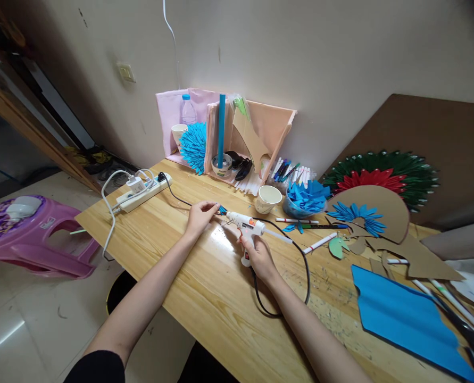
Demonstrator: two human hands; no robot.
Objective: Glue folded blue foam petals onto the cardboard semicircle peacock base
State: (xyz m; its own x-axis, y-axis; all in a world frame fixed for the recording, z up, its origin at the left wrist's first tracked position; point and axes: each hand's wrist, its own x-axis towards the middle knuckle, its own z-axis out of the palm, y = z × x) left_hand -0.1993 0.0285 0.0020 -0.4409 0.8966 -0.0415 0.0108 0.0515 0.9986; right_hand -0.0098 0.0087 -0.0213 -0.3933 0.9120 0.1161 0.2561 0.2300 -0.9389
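Observation:
My right hand (pixel 260 260) is wrapped round the handle of a white hot glue gun (pixel 244 223), with a clear glue stick (pixel 279 234) poking out of its back end. My left hand (pixel 201 217) pinches a small blue folded piece (pixel 222 210) right at the gun's nozzle; whether they touch is too small to tell. From the gun's grip a black cord (pixel 307 276) loops over the table. To the right, several similar blue petals (pixel 354 214) fan out on a round cardboard piece (pixel 384 207). A bowl (pixel 296 208) is heaped with more blue pieces.
A white power strip (pixel 143 194) with plugged-in cords lies at the table's left edge. A paper cup (pixel 267 199) stands behind the gun. Pink organizer boxes (pixel 280 122) line the wall. Markers (pixel 319 243), cardboard scraps and a blue foam sheet (pixel 404 319) cover the right side.

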